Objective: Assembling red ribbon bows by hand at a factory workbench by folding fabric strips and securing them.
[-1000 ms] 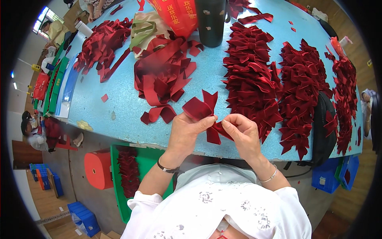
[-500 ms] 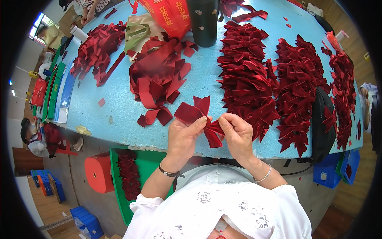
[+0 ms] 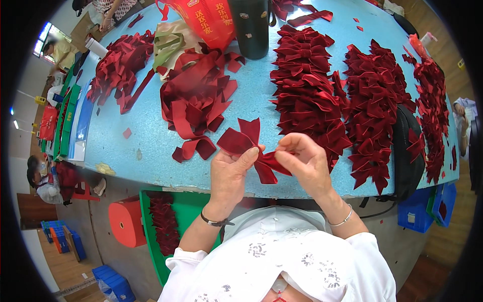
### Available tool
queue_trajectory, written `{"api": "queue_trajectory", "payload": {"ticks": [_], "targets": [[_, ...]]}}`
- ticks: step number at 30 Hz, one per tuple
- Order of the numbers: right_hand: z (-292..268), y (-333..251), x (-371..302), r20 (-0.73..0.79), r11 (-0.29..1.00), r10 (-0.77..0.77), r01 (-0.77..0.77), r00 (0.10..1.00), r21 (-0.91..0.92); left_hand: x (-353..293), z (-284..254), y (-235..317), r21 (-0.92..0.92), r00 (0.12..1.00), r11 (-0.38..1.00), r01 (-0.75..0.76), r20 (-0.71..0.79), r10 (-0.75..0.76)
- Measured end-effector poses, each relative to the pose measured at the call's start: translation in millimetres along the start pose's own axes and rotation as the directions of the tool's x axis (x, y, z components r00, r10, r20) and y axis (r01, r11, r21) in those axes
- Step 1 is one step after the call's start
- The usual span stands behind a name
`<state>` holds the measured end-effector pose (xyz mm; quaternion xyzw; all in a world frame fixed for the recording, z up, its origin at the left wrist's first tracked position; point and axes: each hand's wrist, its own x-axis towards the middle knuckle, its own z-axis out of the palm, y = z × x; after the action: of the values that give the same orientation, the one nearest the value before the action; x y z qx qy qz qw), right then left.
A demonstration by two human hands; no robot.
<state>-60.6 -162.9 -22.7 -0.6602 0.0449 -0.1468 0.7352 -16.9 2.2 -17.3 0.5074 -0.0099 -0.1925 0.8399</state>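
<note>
A dark red velvet ribbon bow (image 3: 242,141) is pinched at its middle between the thumb and fingers of my left hand (image 3: 229,173), above the table's near edge. Its loops and tails spread out on both sides of the knot. My right hand (image 3: 308,163) is close beside the bow's right loop, fingers curled and thumb near the index finger. Whatever those fingertips hold is too small to make out. Just beyond my hands lies a loose pile of cut red ribbon strips (image 3: 193,98). Finished-looking red bows (image 3: 309,95) are stacked in a long row to the right.
More bow rows (image 3: 372,110) lie right, beside a black bag (image 3: 408,146). A dark flask (image 3: 250,30) and red bag (image 3: 209,22) stand at the back of the blue table (image 3: 121,151). Below the edge are a green crate (image 3: 188,206) and red roll (image 3: 127,221). Other people work at left.
My right hand has moved slightly up and right, its fingers coming off the bow's right loop. My left hand keeps its pinch on the bow. The whole view has shifted slightly.
</note>
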Motion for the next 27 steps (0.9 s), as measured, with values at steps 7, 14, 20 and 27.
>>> {"api": "queue_trajectory", "payload": {"ticks": [7, 14, 20, 27], "targets": [[0.3, -5.0, -1.8, 0.184, 0.992, 0.127, -0.12, 0.975, -0.049, -0.5, 4.1, -6.3, 0.043, 1.0, 0.999, -0.027, -0.008, 0.028], [1.4, 7.4, -2.2, 0.161, 0.983, 0.164, -0.148, 0.973, -0.106, 1.2, -3.9, -5.3, -0.044, 0.997, 0.996, 0.074, 0.021, -0.074], [-0.7, 5.1, 1.0, 0.181, 0.958, 0.153, -0.101, 0.971, -0.269, 1.7, -8.5, -6.5, -0.02, 0.993, 0.993, 0.115, 0.029, -0.115], [-8.7, 4.8, -1.4, 0.12, 0.978, 0.208, -0.207, 0.971, -0.023, 4.8, -0.7, 0.2, -0.027, 0.999, 1.0, 0.004, -0.054, -0.005]]}}
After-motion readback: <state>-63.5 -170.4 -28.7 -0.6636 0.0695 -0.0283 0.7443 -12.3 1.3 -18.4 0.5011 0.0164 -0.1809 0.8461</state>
